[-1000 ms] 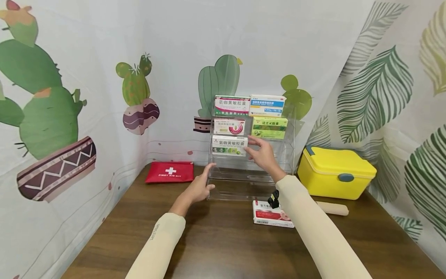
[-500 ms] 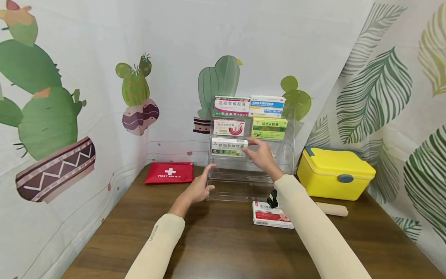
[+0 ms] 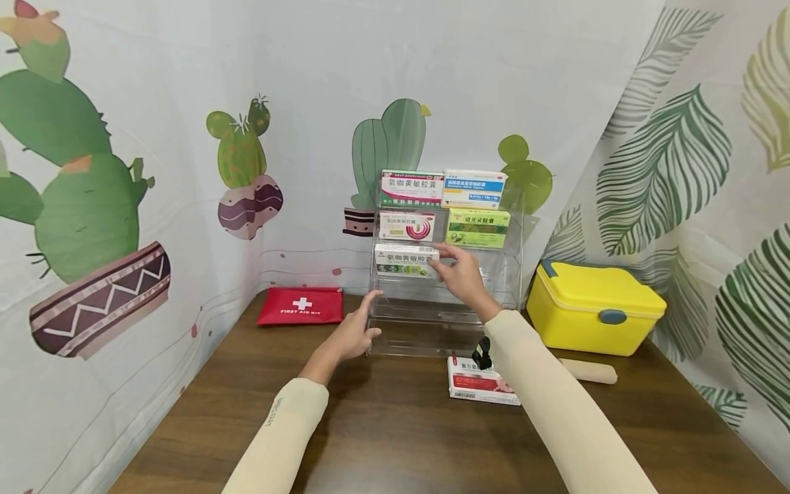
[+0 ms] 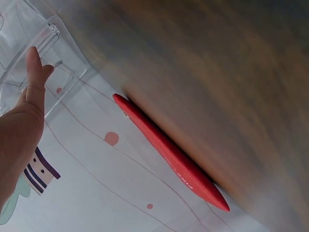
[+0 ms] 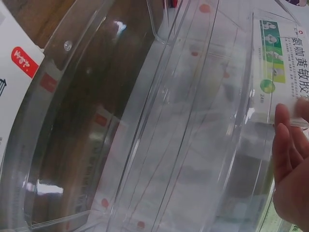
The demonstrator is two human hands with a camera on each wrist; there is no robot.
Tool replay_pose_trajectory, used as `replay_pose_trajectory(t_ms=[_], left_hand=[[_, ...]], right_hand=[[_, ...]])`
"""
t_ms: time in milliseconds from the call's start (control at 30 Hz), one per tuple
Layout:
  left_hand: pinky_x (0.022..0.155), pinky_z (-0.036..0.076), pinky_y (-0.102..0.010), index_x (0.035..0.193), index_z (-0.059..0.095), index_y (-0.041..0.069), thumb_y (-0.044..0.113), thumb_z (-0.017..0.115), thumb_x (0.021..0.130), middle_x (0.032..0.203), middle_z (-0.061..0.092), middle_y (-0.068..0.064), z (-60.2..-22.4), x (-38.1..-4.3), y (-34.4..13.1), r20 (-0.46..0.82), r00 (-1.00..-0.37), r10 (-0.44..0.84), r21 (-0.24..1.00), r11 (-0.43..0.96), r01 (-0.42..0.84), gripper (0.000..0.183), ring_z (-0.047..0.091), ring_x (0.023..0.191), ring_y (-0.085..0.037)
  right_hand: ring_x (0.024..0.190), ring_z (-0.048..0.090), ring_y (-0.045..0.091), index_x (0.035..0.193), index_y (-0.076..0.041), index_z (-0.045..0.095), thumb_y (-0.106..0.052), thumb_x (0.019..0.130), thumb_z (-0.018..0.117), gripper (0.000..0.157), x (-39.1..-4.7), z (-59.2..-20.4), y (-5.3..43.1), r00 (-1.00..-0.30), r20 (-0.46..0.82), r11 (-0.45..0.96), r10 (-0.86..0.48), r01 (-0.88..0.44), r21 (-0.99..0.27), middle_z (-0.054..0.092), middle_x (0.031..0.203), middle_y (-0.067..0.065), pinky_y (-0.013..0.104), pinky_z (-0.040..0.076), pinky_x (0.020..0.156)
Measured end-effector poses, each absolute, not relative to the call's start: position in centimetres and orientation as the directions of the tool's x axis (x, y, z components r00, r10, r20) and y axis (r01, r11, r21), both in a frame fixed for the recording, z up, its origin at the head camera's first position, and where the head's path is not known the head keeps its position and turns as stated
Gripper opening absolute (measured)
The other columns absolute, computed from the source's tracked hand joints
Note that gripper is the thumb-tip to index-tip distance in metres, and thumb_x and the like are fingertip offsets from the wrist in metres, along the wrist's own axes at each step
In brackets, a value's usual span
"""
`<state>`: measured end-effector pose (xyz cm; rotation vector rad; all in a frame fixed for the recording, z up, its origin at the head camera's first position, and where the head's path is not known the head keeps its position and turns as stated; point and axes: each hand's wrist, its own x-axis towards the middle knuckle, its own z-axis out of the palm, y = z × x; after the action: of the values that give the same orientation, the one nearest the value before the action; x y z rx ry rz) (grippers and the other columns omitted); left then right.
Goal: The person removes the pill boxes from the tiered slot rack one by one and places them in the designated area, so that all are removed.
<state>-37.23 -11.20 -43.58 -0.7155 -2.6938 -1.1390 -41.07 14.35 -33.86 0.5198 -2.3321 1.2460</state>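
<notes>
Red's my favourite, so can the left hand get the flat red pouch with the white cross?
Probably yes: no obstacle shows between the left hand and the pouch; the hand may only need to leave the clear plastic tiered rack.

Reference: clear rack [image 3: 426, 312]; on its top tier, left, a pink-and-green box [image 3: 411, 189] reads 氨咖黄敏胶囊, and right, a blue-and-white box [image 3: 474, 189] reads 硫酸氨基葡萄糖胶囊. Second tier of rack: left, a pink-and-white box [image 3: 406, 226], 氨咖黄敏胶囊, and right, a green box [image 3: 476, 228], 清开灵胶囊; third tier, left, a white box [image 3: 404, 261], 氨咖黄敏胶囊, with "24" seen in right wrist view. Left of rack, a red pouch [image 3: 300, 309] bears a white cross [image 3: 302, 303] above "FIRST AID KIT"; in front of rack, a red-and-white box [image 3: 472, 379] begins 复方氨, remainder partly covered, barcode [image 3: 464, 396] along its edge; lettering on left sleeve [image 3: 284, 425], in front of rack, not certain.
</notes>
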Motion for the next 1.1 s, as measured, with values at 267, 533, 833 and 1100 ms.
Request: replay_pose_trajectory(t_ms=[267,533,833,1100], left_hand=[[0.096,0.047,-0.052,0.151,0.018,0.029,0.003,0.069,0.091,0.105,0.063,-0.027,-43.6,-37.3,-11.1,0.3,-0.877,0.374,0.637,0.607,0.476,0.084,0.061,0.091,-0.028],[0.098,0.046,-0.052,0.152,0.018,0.026,0.002,0.069,0.091,0.121,0.06,-0.029,-43.5,-37.4,-11.1,0.305,-0.873,0.379,0.641,0.596,0.483,0.083,0.062,0.097,-0.032],[0.1,0.044,-0.053,0.152,0.018,0.024,0.001,0.069,0.091,0.128,0.057,-0.029,-43.3,-37.3,-11.0,0.31,-0.869,0.386,0.642,0.589,0.49,0.083,0.061,0.102,-0.034],[0.102,0.042,-0.054,0.153,0.019,0.022,-0.001,0.068,0.09,0.135,0.053,-0.03,-43.5,-37.2,-11.1,0.317,-0.871,0.375,0.646,0.586,0.488,0.083,0.058,0.114,-0.042]], right_hand=[[0.064,0.067,0.024,0.13,-0.011,0.066,-0.017,0.095,0.069,0.036,-40.7,-33.9,14.5,-0.796,0.602,0.495,-0.066,-0.55,-0.673,0.066,0.119,0.016,0.031,0.046,0.046],[0.065,0.065,0.037,0.127,-0.004,0.066,-0.013,0.094,0.07,0.035,-40.5,-33.7,14.7,-0.71,0.704,0.436,-0.009,-0.636,-0.636,0.067,0.113,0.019,0.024,0.043,0.045],[0.062,0.065,0.037,0.125,-0.005,0.068,-0.013,0.092,0.071,0.033,-40.0,-33.4,15.1,-0.659,0.752,0.408,0.019,-0.681,-0.608,0.069,0.106,0.017,0.02,0.046,0.049],[0.056,0.063,0.029,0.123,-0.003,0.068,-0.011,0.091,0.073,0.034,-39.3,-33.1,15.4,-0.592,0.805,0.377,0.044,-0.736,-0.562,0.068,0.104,0.019,0.018,0.046,0.05]])
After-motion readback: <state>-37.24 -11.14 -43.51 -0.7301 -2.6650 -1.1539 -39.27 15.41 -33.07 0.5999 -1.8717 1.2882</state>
